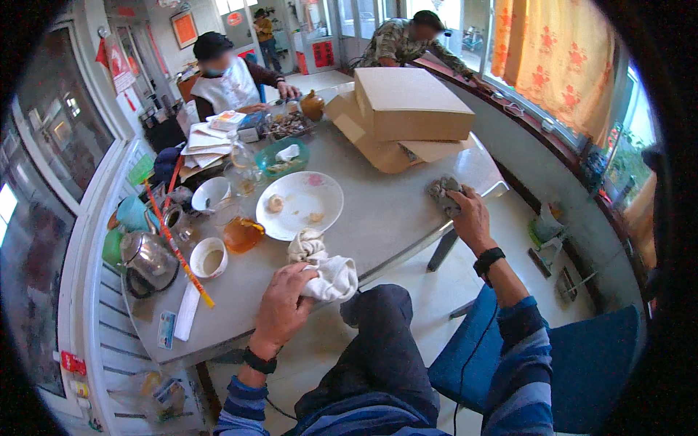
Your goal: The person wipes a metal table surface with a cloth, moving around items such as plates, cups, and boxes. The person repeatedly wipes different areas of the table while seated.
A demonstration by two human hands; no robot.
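My right hand (470, 218) grips a crumpled grey cloth (444, 195) and presses it on the grey tabletop (376, 218) near the front edge. My left hand (283, 308) holds a bunched white cloth (330, 275) at the table's front edge. Just beyond that cloth lies a white oval plate (305, 191) with a few bits of food on it. Left of the plate stand a glass vessel with amber liquid (240, 235) and a white bowl (209, 258) with something pale inside.
A large cardboard box (417, 103) sits on the table's far side. Crowding the left are a metal kettle (147, 259), a long red-and-yellow stick (180, 250) and a green glass dish (283, 158). A blue chair (589, 359) stands right. Two people are by the table; another stands farther back.
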